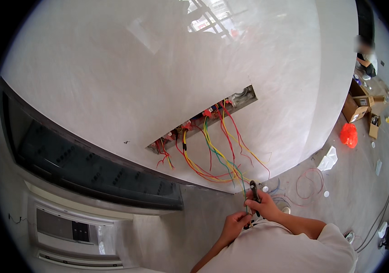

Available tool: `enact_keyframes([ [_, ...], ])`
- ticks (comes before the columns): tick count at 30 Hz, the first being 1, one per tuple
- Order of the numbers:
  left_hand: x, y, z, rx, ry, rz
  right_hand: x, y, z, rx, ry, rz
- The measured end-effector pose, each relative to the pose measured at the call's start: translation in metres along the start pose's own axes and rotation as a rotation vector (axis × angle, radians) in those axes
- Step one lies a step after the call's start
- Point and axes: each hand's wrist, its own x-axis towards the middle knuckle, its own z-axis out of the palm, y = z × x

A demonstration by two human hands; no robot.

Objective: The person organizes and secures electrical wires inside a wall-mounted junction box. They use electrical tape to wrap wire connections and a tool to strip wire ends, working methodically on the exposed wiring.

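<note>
Together: 2 hands (234,224) (266,208), 1 tool (254,189)

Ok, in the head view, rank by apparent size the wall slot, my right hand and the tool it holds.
1. Wall slot, clearly
2. Right hand
3. Tool, partly covered by the hand

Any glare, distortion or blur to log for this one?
Head view: bright reflection glares off the glossy wall at top; fisheye bows the wall's edges, with black corners; the person at far right has a blurred head; coloured wires are distinguishable.
</note>
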Motion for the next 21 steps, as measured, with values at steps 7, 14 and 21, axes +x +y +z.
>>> enact_keyframes([
  [7, -0.004, 0.007, 0.010, 0.227, 0.124, 0.143, 0.006, 0.005, -0.019, -0.081, 0.008, -0.008],
  [14, 0.004, 0.038, -0.034, 0.233, 0.328, 0.281, 0.015, 0.021, -0.024, -0.191, 0.064, -0.044],
  [21, 0.059, 0.099, -0.080, 0.191, 0.315, 0.625, 0.007, 0.046, -0.007, -0.190, 0.245, -0.116],
])
